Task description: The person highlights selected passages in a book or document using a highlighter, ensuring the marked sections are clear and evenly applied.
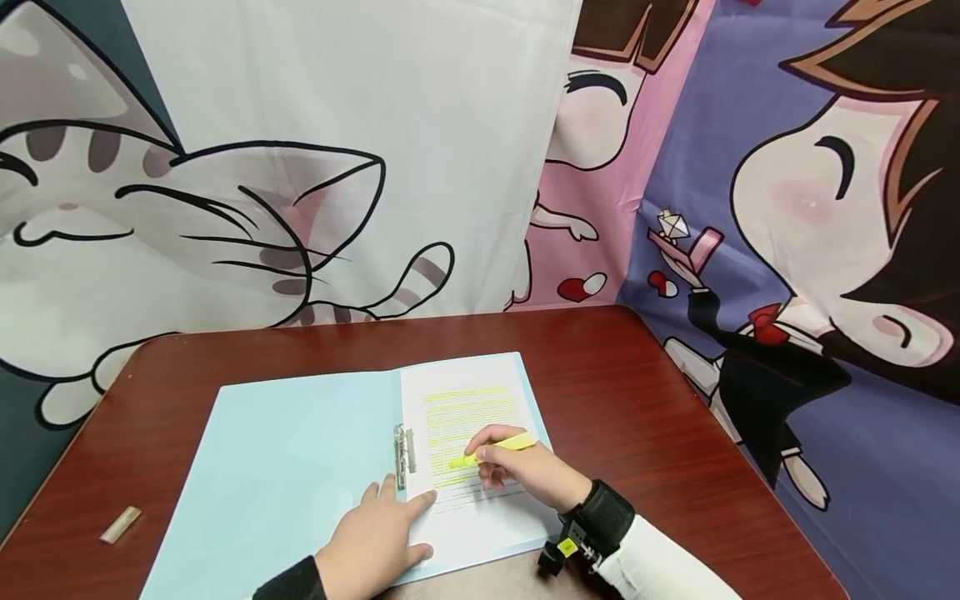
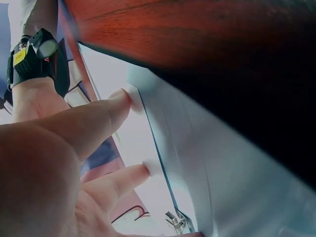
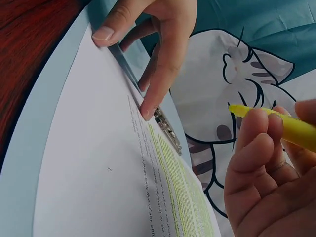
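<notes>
An open light-blue folder (image 1: 300,450) lies on the table, with a printed sheet (image 1: 480,517) on its right side. Many text lines on the sheet bear yellow highlighting; the lower lines are plain. My right hand (image 1: 525,467) pinches a yellow highlighter (image 1: 513,442) between thumb and fingers, its tip over the highlighted lines. In the right wrist view the highlighter (image 3: 291,129) points left, toward the sheet. With fingers spread, my left hand (image 1: 378,537) rests across the folder's fold and the sheet's left edge. A metal clip (image 1: 401,457) sits at the fold, just above the left fingertips.
A small pale block (image 1: 120,525) lies at the left on the brown table (image 1: 622,392). Behind the table hangs a cartoon-printed cloth (image 1: 465,108). Both wrists wear black bands; the right band (image 1: 607,512) carries a small camera.
</notes>
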`<action>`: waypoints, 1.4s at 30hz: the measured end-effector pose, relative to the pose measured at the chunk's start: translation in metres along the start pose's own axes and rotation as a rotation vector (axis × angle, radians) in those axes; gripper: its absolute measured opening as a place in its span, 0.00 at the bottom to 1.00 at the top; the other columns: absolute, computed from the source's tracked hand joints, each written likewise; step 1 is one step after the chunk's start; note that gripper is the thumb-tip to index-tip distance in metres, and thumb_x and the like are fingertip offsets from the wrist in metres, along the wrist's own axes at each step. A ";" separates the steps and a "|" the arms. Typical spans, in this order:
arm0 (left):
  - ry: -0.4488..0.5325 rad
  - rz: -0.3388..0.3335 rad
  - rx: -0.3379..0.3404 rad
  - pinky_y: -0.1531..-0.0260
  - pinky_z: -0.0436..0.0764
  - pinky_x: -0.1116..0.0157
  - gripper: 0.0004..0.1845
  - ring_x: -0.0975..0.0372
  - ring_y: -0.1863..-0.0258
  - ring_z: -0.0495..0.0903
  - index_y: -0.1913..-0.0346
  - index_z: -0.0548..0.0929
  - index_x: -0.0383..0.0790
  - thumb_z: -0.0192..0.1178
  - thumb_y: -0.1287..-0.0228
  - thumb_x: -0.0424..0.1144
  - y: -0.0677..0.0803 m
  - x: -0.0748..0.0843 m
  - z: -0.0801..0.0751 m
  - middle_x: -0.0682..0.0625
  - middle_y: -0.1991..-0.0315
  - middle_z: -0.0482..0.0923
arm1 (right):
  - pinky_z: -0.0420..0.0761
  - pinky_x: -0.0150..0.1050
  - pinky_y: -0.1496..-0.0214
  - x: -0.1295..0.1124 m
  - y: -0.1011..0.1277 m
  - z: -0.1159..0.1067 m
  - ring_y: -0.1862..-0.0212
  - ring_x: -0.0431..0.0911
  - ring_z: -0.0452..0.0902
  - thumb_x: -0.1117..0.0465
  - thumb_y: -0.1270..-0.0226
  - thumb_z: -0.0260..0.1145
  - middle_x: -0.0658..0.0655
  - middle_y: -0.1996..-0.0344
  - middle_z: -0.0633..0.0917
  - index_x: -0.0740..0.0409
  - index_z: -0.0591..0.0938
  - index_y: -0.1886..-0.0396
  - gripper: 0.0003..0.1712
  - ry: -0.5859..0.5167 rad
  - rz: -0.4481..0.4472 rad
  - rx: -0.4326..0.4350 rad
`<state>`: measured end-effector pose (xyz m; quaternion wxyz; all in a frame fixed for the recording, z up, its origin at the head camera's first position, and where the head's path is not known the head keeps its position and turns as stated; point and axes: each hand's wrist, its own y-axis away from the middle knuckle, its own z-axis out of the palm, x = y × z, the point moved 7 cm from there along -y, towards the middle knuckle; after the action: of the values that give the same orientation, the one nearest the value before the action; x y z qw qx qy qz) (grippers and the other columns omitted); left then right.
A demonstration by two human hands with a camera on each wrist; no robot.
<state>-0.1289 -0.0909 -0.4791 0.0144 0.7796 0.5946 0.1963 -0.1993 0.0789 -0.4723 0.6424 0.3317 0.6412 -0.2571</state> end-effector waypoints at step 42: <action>0.041 -0.024 0.064 0.68 0.78 0.44 0.28 0.37 0.51 0.73 0.49 0.84 0.45 0.76 0.51 0.55 -0.002 0.004 -0.005 0.27 0.44 0.72 | 0.59 0.32 0.81 0.011 -0.021 0.008 0.83 0.38 0.59 0.63 0.36 0.68 0.49 0.77 0.79 0.45 0.84 0.71 0.07 0.493 0.020 0.051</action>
<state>-0.1315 -0.0873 -0.4739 -0.0204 0.7683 0.6099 0.1931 -0.2100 0.0604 -0.4860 0.4603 0.4068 0.7687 -0.1782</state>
